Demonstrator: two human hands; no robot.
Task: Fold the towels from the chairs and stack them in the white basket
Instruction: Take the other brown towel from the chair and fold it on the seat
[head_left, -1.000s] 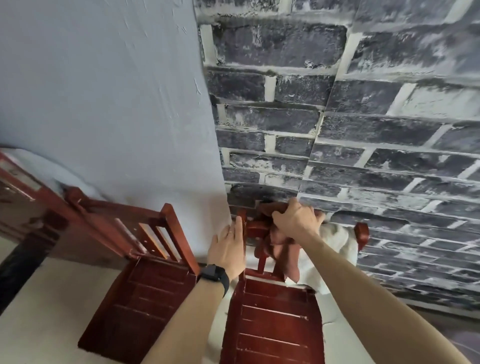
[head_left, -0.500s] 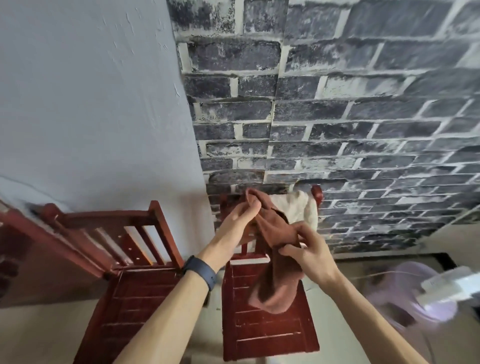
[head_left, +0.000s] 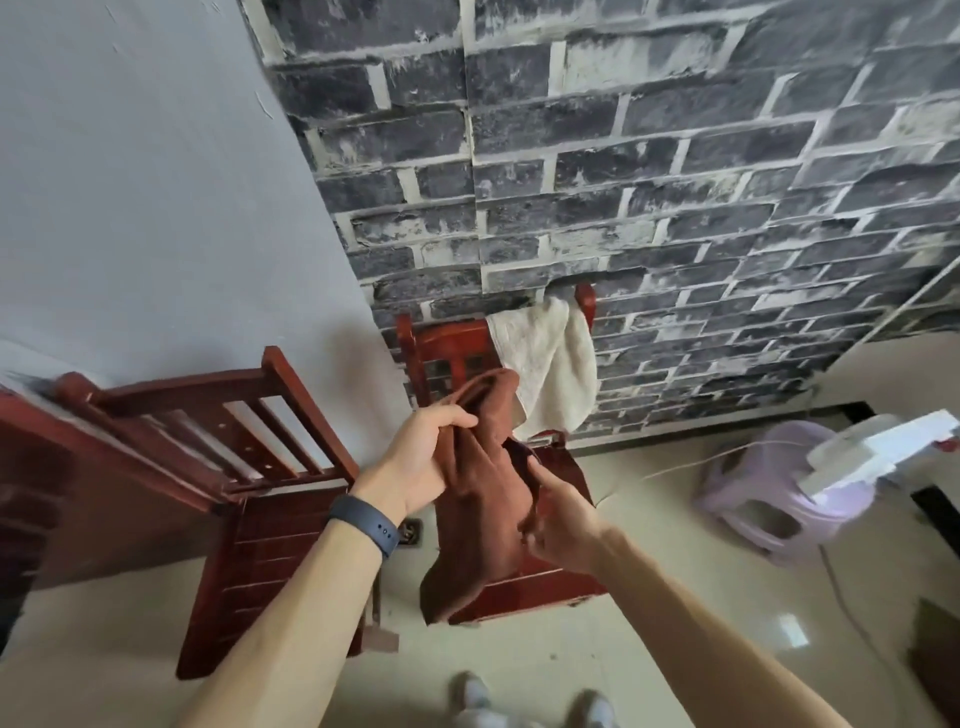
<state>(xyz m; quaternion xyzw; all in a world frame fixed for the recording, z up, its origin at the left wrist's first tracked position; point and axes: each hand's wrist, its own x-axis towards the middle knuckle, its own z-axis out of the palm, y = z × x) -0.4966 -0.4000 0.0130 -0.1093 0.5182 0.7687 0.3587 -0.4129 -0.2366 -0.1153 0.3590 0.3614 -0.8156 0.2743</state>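
a second earlier the brown towel (head_left: 483, 514) had been bunched on the back of the right chair. here it was off the rail and held in the air in front of that chair's seat, near the person.

from the left: the left chair (head_left: 270, 551) carried no towel. the left hand (head_left: 421, 457), a dark band (head_left: 366, 522) on its wrist, had its fingers curled round the towel's upper fold. the right hand (head_left: 558, 519) pinched a lower edge between thumb and fingers. behind them, against the far wall, the right chair (head_left: 447, 338) kept the white towel (head_left: 545, 364) draped over its top rail. a purple stool (head_left: 779, 493) stood further right.

the count: two chairs, two towels (one in hand, one waiting) and one stool. no white basket was in view. the pick-up looked done, and folding of this towel appeared ready to begin.
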